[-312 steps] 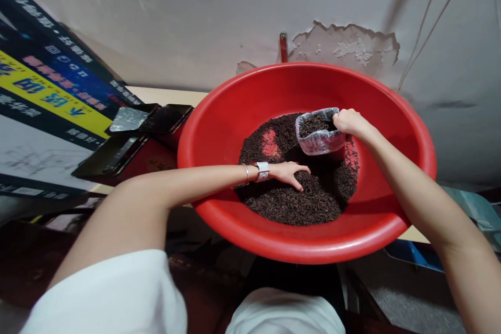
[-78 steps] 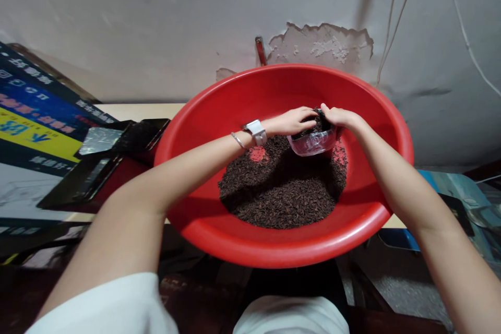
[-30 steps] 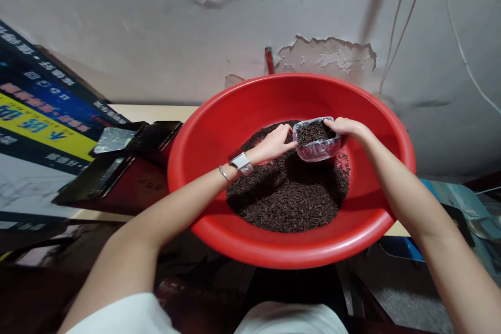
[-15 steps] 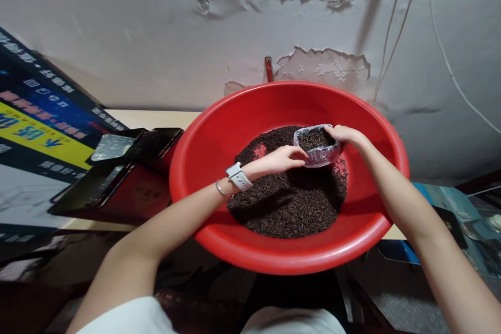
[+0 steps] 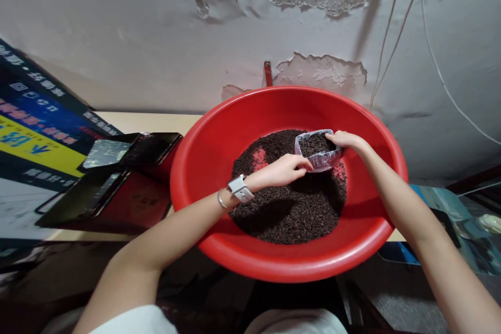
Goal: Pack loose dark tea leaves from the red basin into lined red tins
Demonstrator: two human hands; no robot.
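Note:
A big red basin (image 5: 211,135) holds a heap of dark loose tea leaves (image 5: 289,209). My right hand (image 5: 346,140) grips the far rim of a small clear plastic bag (image 5: 319,154) partly filled with the same leaves and keeps it upright over the heap. My left hand (image 5: 284,169), with a white watch and a thin bracelet at the wrist, lies on the leaves just left of the bag. Its fingers are curled together and their tips reach the bag's lower edge.
The basin stands on a pale table against a peeling grey wall (image 5: 156,26). Black trays (image 5: 129,148) lie on a dark red box (image 5: 129,203) to the left, beside a blue and yellow poster (image 5: 31,135). Blue items (image 5: 430,203) sit to the right.
My left hand has come down from the bag's mouth to the leaves beside and under the bag. The bag has stayed in my right hand. The camera has tilted up a little.

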